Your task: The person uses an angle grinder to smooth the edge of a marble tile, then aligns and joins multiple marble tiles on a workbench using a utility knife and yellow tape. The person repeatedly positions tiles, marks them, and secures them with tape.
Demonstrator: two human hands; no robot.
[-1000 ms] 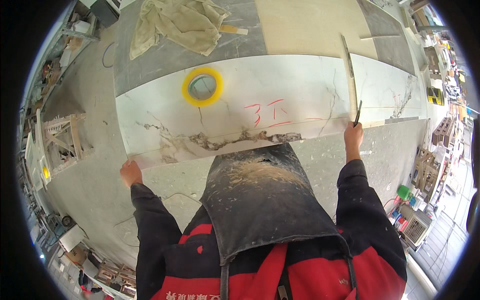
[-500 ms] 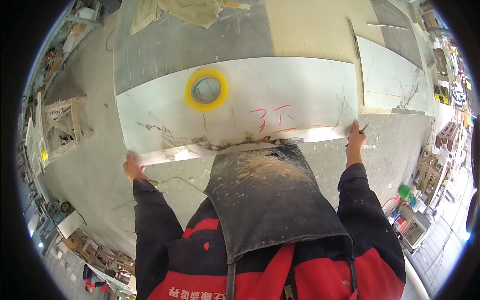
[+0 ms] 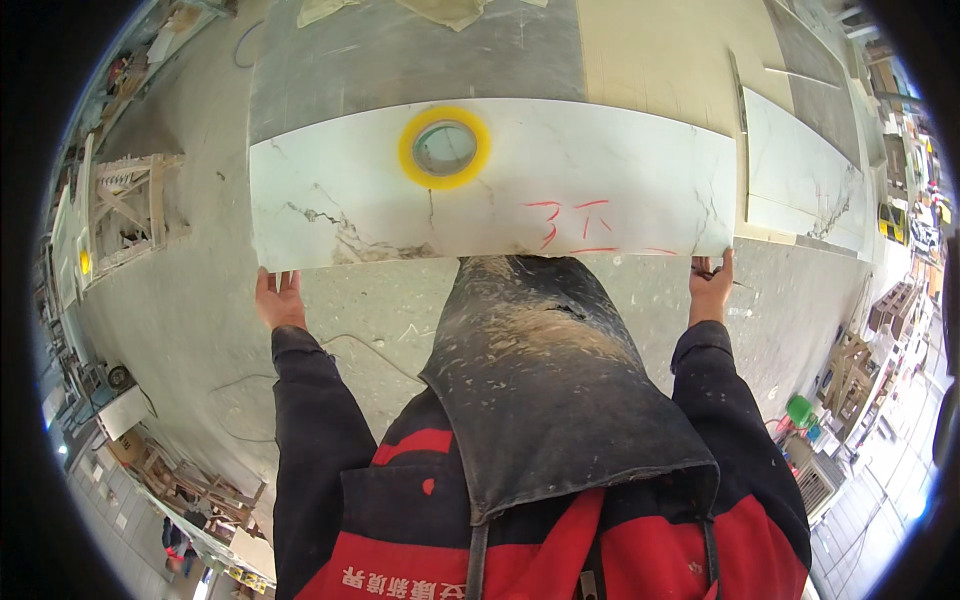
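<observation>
Left hand (image 3: 277,301) and right hand (image 3: 710,286) gripping marble slab (image 3: 600,170), tape roll (image 3: 444,147) atop.

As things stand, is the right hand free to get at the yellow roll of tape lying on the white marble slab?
Probably not: the right hand grips the white marble slab at its near right corner, the left hand the left. The yellow roll of tape lies unobstructed, but reaching means letting go.

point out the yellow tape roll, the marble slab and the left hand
yellow tape roll (image 3: 444,147), head view, on its yellow ring at the upper edge.
marble slab (image 3: 620,165), head view, bare white face right of the roll.
left hand (image 3: 278,298), head view, middle of the hand under the slab's near left corner.
</observation>
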